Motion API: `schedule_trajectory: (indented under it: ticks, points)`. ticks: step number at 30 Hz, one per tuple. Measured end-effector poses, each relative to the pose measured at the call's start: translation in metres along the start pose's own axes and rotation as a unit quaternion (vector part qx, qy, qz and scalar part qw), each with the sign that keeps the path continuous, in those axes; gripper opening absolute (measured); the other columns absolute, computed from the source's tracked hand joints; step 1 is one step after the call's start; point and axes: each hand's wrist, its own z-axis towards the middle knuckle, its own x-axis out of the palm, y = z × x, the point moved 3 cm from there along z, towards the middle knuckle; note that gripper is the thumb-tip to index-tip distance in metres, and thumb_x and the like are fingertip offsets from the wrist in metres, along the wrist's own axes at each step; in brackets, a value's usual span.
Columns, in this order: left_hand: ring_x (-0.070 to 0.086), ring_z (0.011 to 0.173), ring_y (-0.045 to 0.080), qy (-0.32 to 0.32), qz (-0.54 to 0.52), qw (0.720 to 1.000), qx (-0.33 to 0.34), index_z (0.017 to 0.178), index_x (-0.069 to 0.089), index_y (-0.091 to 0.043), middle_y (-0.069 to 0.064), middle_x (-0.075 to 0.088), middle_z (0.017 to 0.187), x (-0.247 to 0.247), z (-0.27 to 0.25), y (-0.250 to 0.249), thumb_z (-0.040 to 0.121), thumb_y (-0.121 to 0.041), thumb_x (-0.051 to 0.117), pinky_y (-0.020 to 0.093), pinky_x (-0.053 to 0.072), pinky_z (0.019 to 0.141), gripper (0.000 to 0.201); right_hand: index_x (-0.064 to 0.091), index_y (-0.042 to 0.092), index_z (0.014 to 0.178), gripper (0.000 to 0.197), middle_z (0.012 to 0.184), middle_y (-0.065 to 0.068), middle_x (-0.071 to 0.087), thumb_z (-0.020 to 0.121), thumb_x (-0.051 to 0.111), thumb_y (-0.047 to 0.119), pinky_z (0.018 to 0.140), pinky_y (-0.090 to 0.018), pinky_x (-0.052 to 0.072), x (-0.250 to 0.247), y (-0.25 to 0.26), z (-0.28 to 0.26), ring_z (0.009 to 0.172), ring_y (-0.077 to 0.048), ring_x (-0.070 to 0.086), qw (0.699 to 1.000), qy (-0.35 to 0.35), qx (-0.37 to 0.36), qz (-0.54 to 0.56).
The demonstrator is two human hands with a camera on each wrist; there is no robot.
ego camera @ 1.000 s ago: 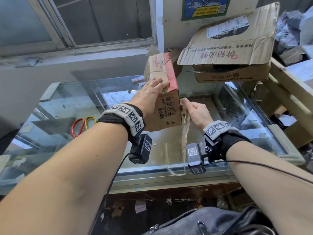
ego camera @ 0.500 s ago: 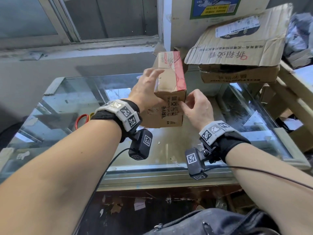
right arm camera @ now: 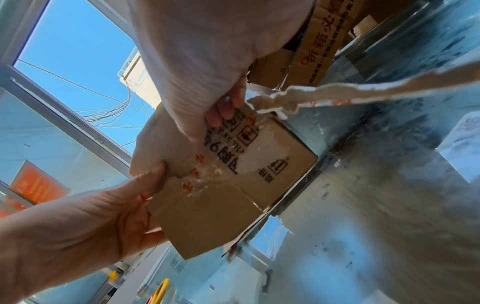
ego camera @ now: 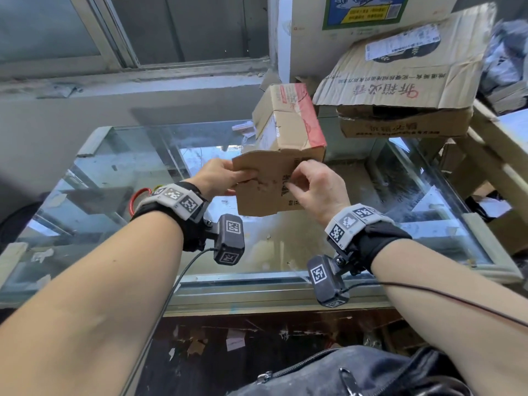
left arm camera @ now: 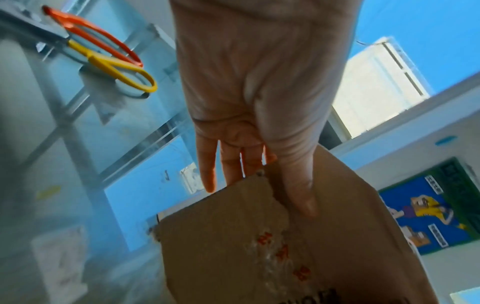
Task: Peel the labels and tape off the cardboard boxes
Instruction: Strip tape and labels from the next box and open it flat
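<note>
I hold a small cardboard box (ego camera: 285,132) above the glass counter, its near flap (ego camera: 263,192) facing me. Red tape (ego camera: 310,115) runs along its top right edge. Clear tape with red print (right arm camera: 197,174) crosses the flap. My left hand (ego camera: 228,178) grips the flap's left edge, thumb (left arm camera: 298,195) in front and fingers behind. My right hand (ego camera: 297,181) pinches the tape by the printed marks. In the right wrist view a torn tape strip (right arm camera: 337,92) trails to the right from the right hand (right arm camera: 223,119).
Scissors with red and yellow handles (ego camera: 140,195) lie on the glass counter (ego camera: 120,172) to the left. Large cardboard boxes (ego camera: 400,81) are stacked at the back right beside a wooden frame (ego camera: 500,155). A black bag (ego camera: 343,372) sits below me.
The box has tipped so its flap faces me. My left hand slid from the box's top to the flap's left edge. My right hand moved onto the front face.
</note>
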Motion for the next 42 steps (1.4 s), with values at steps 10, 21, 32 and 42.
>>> schedule_trajectory:
  ticks: [10, 21, 32, 42]
  points:
    - [0.068, 0.072, 0.018, 0.012, -0.204, 0.979, 0.016, 0.095, 0.064, -0.012, 0.006, 0.071, 0.085, 0.036, -0.008, -0.025, 0.094, -0.031, 0.06, 0.032, 0.06, 0.066, 0.019, 0.066, 0.006, 0.089, 0.028, 0.094, -0.01, 0.055, 0.071, 0.081, 0.022, 0.074, -0.033, 0.046, -0.005, 0.005, -0.005, 0.092, -0.027, 0.052, 0.998, -0.014, -0.052, -0.029]
    - [0.065, 0.068, 0.019, -0.042, -0.249, 0.967, 0.019, 0.087, 0.064, -0.012, 0.005, 0.07, 0.081, 0.048, -0.01, -0.037, 0.088, -0.038, 0.067, 0.034, 0.055, 0.072, 0.026, 0.07, 0.003, 0.092, 0.023, 0.094, -0.013, 0.058, 0.077, 0.076, 0.018, 0.075, -0.038, 0.053, -0.022, 0.01, -0.005, 0.091, -0.03, 0.055, 0.993, -0.087, -0.079, -0.01]
    - [0.068, 0.085, 0.024, -0.001, -0.297, 0.955, -0.007, 0.096, 0.067, -0.008, 0.01, 0.073, 0.093, 0.06, -0.018, -0.04, 0.086, -0.042, 0.067, 0.04, 0.054, 0.089, 0.036, 0.064, 0.006, 0.107, 0.035, 0.097, -0.011, 0.058, 0.077, 0.076, 0.016, 0.079, -0.039, 0.052, -0.032, 0.011, -0.005, 0.095, -0.028, 0.056, 0.995, -0.088, -0.049, -0.002]
    - [0.064, 0.079, 0.015, 0.058, -0.3, 0.951, -0.041, 0.094, 0.064, -0.012, 0.003, 0.069, 0.081, 0.062, -0.026, -0.036, 0.091, -0.014, 0.064, 0.029, 0.055, 0.071, 0.004, 0.068, 0.012, 0.113, 0.041, 0.101, -0.012, 0.054, 0.073, 0.077, 0.012, 0.086, -0.039, 0.048, -0.04, 0.01, 0.005, 0.096, -0.029, 0.048, 0.989, -0.074, -0.116, -0.06]
